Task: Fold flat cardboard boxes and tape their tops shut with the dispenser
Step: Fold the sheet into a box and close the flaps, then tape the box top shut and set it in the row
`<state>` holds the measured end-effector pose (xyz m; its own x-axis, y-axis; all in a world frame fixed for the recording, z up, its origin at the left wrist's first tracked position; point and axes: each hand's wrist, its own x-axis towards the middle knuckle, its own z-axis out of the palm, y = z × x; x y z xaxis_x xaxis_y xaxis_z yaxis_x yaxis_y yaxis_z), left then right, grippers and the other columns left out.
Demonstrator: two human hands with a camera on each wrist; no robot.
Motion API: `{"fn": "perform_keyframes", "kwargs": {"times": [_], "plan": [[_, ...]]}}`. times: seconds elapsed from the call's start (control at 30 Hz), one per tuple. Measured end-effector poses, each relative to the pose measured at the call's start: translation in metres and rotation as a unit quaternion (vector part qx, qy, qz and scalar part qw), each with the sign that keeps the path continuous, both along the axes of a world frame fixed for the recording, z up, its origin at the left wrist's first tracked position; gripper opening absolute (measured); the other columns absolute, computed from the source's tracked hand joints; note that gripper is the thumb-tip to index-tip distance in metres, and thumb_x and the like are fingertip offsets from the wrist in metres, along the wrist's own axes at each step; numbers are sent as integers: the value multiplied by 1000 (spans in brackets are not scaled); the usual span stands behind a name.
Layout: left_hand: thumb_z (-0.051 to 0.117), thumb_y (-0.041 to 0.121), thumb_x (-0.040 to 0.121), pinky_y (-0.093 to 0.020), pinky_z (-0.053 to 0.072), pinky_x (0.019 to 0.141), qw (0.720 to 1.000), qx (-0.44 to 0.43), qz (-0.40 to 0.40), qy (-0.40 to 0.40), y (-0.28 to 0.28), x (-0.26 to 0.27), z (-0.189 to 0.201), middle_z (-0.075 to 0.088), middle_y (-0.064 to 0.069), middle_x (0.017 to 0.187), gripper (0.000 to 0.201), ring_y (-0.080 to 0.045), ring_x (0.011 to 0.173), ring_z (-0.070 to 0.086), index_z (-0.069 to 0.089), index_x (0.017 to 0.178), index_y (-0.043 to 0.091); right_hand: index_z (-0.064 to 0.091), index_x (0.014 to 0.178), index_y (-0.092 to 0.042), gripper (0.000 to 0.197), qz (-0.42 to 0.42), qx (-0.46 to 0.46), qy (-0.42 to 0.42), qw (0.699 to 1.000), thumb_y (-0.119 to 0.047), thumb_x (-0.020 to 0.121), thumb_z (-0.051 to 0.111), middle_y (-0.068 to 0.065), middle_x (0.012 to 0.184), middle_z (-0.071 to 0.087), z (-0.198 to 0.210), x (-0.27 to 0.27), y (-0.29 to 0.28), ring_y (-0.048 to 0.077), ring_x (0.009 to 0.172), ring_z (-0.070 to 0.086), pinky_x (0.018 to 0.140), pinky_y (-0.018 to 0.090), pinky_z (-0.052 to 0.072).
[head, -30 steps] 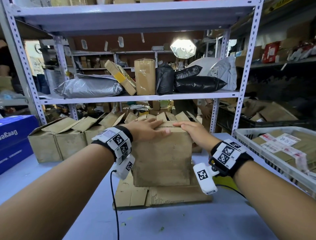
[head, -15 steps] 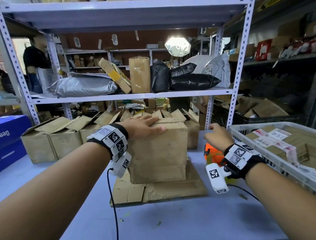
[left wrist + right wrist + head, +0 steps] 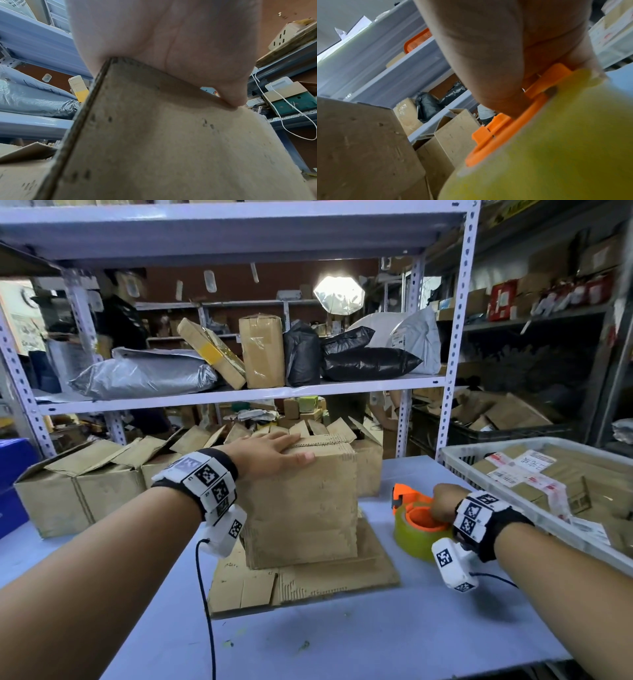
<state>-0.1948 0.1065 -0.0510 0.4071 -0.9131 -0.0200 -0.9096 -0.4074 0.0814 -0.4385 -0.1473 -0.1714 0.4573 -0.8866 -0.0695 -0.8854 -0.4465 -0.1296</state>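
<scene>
A folded brown cardboard box (image 3: pixel 301 505) stands upright on a stack of flat cardboard (image 3: pixel 308 580) in the middle of the table. My left hand (image 3: pixel 270 451) lies flat on its closed top flaps, fingers straight, thumb over the near edge; in the left wrist view the palm (image 3: pixel 171 40) presses the box (image 3: pixel 163 135) top. To the right, my right hand (image 3: pixel 445 503) grips the orange tape dispenser (image 3: pixel 416 515) with its yellowish tape roll (image 3: pixel 414 539) on the table. The right wrist view shows the fingers (image 3: pixel 488 67) curled into the orange core (image 3: pixel 496 136).
Several open-topped boxes (image 3: pixel 78 487) line the back left of the table. A white plastic crate (image 3: pixel 534 508) of labelled parcels sits at the right. A metal shelf rack (image 3: pixel 239 395) with parcels and bags stands behind. A blue box (image 3: pixel 13 474) is at the far left.
My right hand left the box top, moved right and down, and took hold of the tape dispenser. The left hand stayed pressing on the box flaps.
</scene>
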Motion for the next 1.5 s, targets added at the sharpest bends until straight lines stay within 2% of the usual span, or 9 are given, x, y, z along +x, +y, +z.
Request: {"fn": "perform_keyframes", "kwargs": {"times": [0.1, 0.27, 0.43, 0.57, 0.77, 0.93, 1.27, 1.4, 1.5], "plan": [[19, 94, 69, -51, 5, 124, 1000, 4, -1, 1, 0, 1, 0, 4, 13, 168, 101, -24, 155, 6, 10, 158, 46, 43, 72, -18, 37, 36, -43, 4, 998, -43, 96, 56, 1, 74, 48, 21, 7, 2, 19, 71, 49, 62, 28, 35], [18, 95, 68, -52, 6, 124, 1000, -2, -4, -1, 1, 0, 0, 8, 11, 168, 102, -24, 155, 7, 11, 158, 46, 48, 81, -13, 14, 76, -96, -128, 984, -18, 86, 60, 10, 86, 57, 86, 16, 12, 27, 77, 55, 62, 32, 41], [15, 92, 71, -49, 7, 124, 1000, -7, -14, -24, 1, -1, 0, 12, 8, 168, 101, -22, 154, 11, 11, 159, 42, 53, 92, -19, 37, 119, -114, -328, 930, -48, 78, 72, 0, 82, 60, 137, 31, 25, 21, 77, 57, 61, 35, 43], [17, 89, 76, -48, 5, 124, 999, -10, -15, -27, 1, -2, 1, 14, 8, 168, 96, -19, 154, 10, 12, 159, 40, 58, 103, -23, 30, 167, -106, -371, 907, -29, 77, 70, -2, 91, 65, 162, 46, 36, 20, 84, 62, 74, 38, 52], [24, 85, 84, -44, 5, 123, 999, -20, -12, -25, 1, -2, -1, 15, 10, 167, 88, -15, 153, 11, 14, 159, 41, 66, 80, -19, 15, 294, -187, -383, 856, -30, 79, 57, 3, 78, 64, 187, 70, 54, 25, 79, 57, 66, 34, 40], [21, 88, 80, -45, 5, 123, 1000, -19, -13, -19, -1, 0, 0, 14, 10, 167, 92, -15, 153, 10, 14, 159, 42, 63, 118, -19, 35, 299, -192, -337, 872, -15, 83, 66, 9, 112, 53, 181, 95, 65, 29, 100, 56, 90, 39, 47], [42, 78, 88, -40, 7, 124, 997, -26, -12, 69, -3, 9, 7, 21, 11, 165, 79, -16, 153, 14, 26, 156, 41, 59, 114, -27, 33, 322, -200, -324, 867, -16, 82, 62, 2, 104, 66, 168, 110, 75, 25, 91, 59, 69, 30, 36], [60, 36, 100, -29, 43, 105, 937, -227, 31, 265, -1, 17, 16, 68, 3, 124, 31, -19, 122, 61, 70, 124, 21, 59, 113, -27, 33, 319, -189, -325, 870, -17, 82, 63, 2, 103, 65, 168, 109, 76, 24, 90, 58, 70, 31, 38], [49, 45, 103, -38, 57, 88, 844, -345, 85, 402, 2, 21, 28, 76, -6, 110, 43, -23, 99, 73, 73, 110, 11, 59, 112, -26, 33, 318, -179, -328, 872, -16, 81, 65, 3, 102, 66, 169, 109, 76, 25, 91, 59, 72, 33, 42]]}}
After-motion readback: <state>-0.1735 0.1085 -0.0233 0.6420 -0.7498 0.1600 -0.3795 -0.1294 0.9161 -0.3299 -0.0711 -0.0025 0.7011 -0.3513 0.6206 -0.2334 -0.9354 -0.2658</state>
